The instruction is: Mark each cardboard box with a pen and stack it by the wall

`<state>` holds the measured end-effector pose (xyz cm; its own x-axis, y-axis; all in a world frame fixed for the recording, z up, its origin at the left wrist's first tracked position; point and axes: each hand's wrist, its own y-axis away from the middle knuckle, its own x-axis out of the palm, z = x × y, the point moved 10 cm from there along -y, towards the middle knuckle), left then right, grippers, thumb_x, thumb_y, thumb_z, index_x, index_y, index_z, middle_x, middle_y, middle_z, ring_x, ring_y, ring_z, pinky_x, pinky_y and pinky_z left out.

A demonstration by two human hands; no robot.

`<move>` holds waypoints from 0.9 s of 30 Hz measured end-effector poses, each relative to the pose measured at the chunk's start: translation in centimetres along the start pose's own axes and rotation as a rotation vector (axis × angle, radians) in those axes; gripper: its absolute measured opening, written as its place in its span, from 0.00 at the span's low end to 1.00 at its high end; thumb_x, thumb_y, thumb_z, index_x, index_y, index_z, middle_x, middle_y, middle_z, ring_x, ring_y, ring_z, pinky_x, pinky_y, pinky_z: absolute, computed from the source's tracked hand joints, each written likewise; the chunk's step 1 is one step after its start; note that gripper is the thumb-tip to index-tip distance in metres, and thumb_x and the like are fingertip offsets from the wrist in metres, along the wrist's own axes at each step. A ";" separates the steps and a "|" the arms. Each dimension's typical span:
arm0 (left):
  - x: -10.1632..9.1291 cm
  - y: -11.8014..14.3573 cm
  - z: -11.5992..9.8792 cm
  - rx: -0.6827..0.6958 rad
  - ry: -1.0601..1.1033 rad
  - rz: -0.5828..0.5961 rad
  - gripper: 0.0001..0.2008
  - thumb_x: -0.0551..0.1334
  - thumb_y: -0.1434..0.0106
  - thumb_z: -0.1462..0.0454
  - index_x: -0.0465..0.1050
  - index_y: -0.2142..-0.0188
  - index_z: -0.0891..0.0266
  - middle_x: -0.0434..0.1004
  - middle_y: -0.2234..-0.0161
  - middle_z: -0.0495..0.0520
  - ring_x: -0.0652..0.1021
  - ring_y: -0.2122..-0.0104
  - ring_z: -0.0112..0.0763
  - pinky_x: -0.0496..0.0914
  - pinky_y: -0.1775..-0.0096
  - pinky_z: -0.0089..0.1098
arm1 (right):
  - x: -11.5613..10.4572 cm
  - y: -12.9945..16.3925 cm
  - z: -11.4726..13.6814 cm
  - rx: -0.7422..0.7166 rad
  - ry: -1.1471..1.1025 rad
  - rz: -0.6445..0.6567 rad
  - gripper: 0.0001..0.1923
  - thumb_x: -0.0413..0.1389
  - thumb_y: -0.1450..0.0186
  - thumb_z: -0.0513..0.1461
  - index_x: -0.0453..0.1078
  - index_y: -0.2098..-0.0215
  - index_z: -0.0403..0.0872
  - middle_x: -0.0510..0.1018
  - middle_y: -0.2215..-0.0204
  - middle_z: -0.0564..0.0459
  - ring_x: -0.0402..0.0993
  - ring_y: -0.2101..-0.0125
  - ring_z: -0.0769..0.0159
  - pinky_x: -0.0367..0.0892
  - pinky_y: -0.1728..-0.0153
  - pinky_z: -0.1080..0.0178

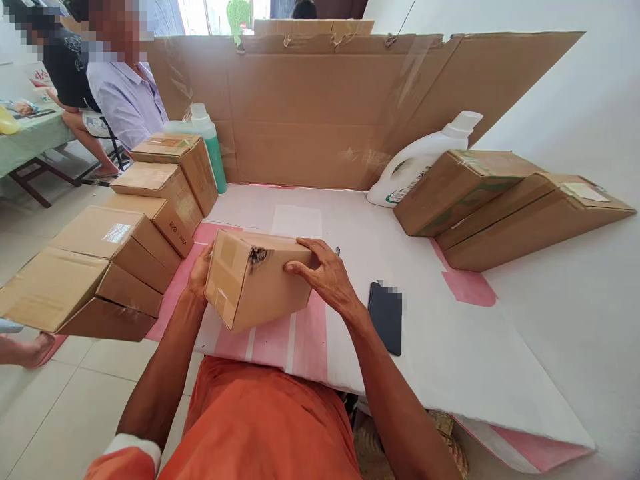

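Note:
A brown cardboard box (pixel 280 287) with black scribbled marks near one top corner is held tilted over the near part of the table. My left hand (pixel 201 272) grips its left end; most of those fingers are hidden behind the box. On the right end rests my right hand (pixel 323 273), thumb on the near face and fingers over the top edge. Just right of that hand lies a dark phone-like slab (pixel 385 319) on the table. The tip of a small dark object shows behind my right wrist, too hidden to name.
Several cardboard boxes (pixel 133 237) line the table's left edge, beside a bottle of green liquid (pixel 215 157). At right stand a white jug (pixel 417 163) and more boxes (pixel 530 220). A tall cardboard panel (pixel 310 113) closes the back. Other people sit at far left.

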<state>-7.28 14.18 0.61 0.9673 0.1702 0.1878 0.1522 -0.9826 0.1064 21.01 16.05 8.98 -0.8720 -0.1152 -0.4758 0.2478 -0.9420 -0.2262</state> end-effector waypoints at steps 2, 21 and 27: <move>-0.4 0.0 -1.4 -0.015 0.066 -0.035 0.32 0.60 0.37 0.35 0.82 0.56 0.61 0.86 0.64 0.61 0.85 0.55 0.55 0.81 0.56 0.49 | -0.4 1.2 -0.9 0.080 -0.057 -0.062 0.35 0.64 0.40 0.65 0.80 0.44 0.54 0.80 0.42 0.44 0.73 0.41 0.44 0.65 0.37 0.41; 5.0 11.0 -11.9 0.107 -0.849 0.002 0.45 0.77 0.51 0.44 0.75 0.34 0.51 0.71 0.32 0.59 0.62 0.28 0.68 0.56 0.28 0.53 | -0.2 10.7 -2.0 0.236 -0.052 -0.220 0.38 0.55 0.39 0.73 0.78 0.61 0.50 0.83 0.59 0.41 0.79 0.61 0.46 0.73 0.60 0.46; 8.4 10.9 -12.8 0.129 -1.141 0.286 0.49 0.67 0.39 0.42 0.55 0.24 0.52 0.66 0.29 0.59 0.69 0.31 0.58 0.66 0.33 0.51 | -1.5 12.5 -1.3 0.254 0.023 -0.179 0.38 0.52 0.35 0.72 0.78 0.64 0.48 0.83 0.63 0.42 0.79 0.62 0.47 0.74 0.59 0.44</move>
<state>-0.11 5.88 15.85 0.5813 -0.1576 -0.7983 -0.1428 -0.9856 0.0907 25.95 4.90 5.76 -0.8818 0.0640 -0.4673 -0.0245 -0.9956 -0.0901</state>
